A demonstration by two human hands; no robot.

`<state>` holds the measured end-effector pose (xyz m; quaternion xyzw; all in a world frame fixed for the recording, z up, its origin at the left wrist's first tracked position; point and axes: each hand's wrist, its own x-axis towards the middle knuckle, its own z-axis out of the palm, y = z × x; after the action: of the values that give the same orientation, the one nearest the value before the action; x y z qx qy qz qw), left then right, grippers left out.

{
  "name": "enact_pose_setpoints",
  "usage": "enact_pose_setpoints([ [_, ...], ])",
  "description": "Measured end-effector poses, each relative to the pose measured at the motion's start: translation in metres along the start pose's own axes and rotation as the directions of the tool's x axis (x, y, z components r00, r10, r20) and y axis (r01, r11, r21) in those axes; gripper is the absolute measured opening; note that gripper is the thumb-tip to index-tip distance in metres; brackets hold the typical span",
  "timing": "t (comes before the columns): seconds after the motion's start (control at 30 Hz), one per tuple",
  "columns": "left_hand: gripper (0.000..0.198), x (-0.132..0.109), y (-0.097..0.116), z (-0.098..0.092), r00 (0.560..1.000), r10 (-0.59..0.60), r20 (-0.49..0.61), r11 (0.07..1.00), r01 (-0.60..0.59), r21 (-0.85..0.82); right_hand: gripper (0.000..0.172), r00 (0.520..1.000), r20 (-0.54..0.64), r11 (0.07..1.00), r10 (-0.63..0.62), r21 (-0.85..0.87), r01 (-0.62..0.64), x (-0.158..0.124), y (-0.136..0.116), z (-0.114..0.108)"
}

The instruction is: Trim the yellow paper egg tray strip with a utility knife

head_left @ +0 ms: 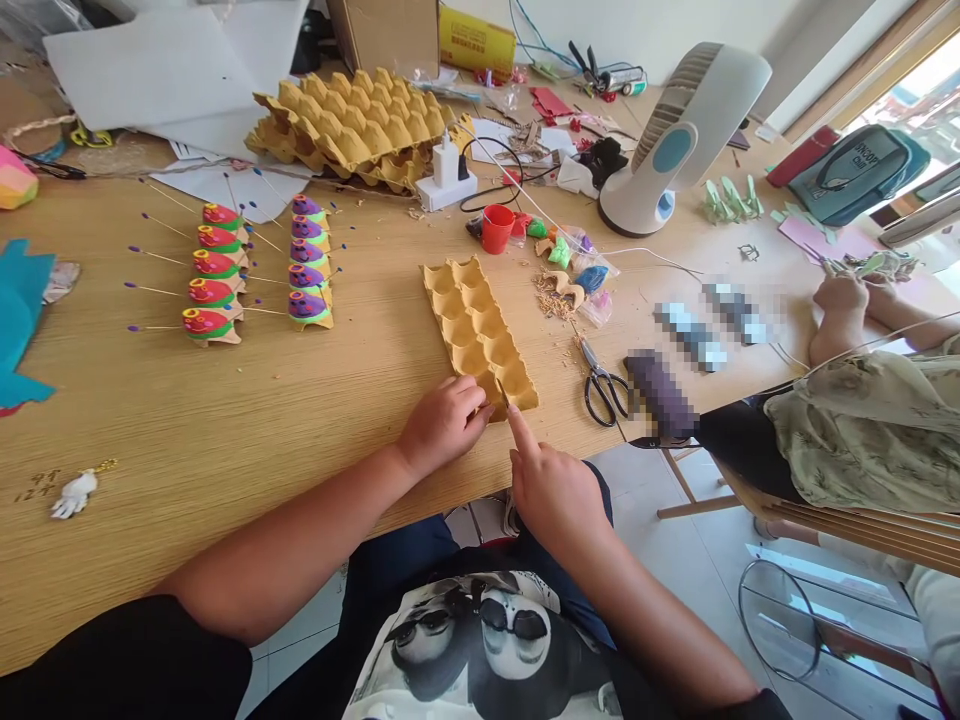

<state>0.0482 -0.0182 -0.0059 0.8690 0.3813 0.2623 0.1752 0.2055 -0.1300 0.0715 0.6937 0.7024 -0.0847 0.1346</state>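
Observation:
A strip of yellow egg carton (471,318) with two rows of cups lies in front of me on the wooden table. My left hand (444,425) is closed on its near-left edge. At the near end, my right hand (556,490) has its index finger stretched along a thin dark blade (503,392), probably a craft knife, whose tip touches the carton; the other fingers curl under, and the handle is hidden in the palm. Black-handled scissors (602,385) lie to the right of the carton.
Painted carton figures (214,290) with pins stand at left. Behind are stacked egg trays (352,125), a power adapter (448,180), a red bucket (497,230) and a white fan (675,140). Clay packets (574,260) lie nearby. Another person's hands (855,300) work at right.

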Motion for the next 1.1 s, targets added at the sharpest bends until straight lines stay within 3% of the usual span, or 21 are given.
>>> enact_pose_setpoints([
  [0.23,0.017,-0.002,0.002,0.003,1.000,-0.016,-0.004,0.999,0.016,-0.048,0.061,1.000,0.012,1.000,-0.026,-0.001,0.026,-0.021,0.008,0.004],
  [0.47,0.024,-0.002,0.002,0.002,1.000,-0.027,0.001,0.999,0.028,-0.043,0.063,1.000,0.025,1.000,-0.006,-0.004,0.006,-0.001,-0.001,-0.004],
  [0.67,0.018,-0.002,0.003,0.001,0.999,-0.034,0.012,0.995,0.035,-0.091,0.062,0.999,0.044,1.000,-0.005,0.010,0.004,-0.019,0.007,-0.001],
  [0.9,0.022,-0.001,0.002,-0.001,0.999,-0.033,0.024,0.996,0.035,-0.076,0.062,0.999,0.033,1.000,-0.011,-0.003,0.011,-0.004,0.003,-0.005],
  [1.1,0.017,-0.003,0.002,0.001,1.000,-0.022,0.000,0.997,0.022,-0.068,0.063,0.999,0.047,0.999,-0.012,-0.037,0.013,-0.023,0.008,0.001],
])
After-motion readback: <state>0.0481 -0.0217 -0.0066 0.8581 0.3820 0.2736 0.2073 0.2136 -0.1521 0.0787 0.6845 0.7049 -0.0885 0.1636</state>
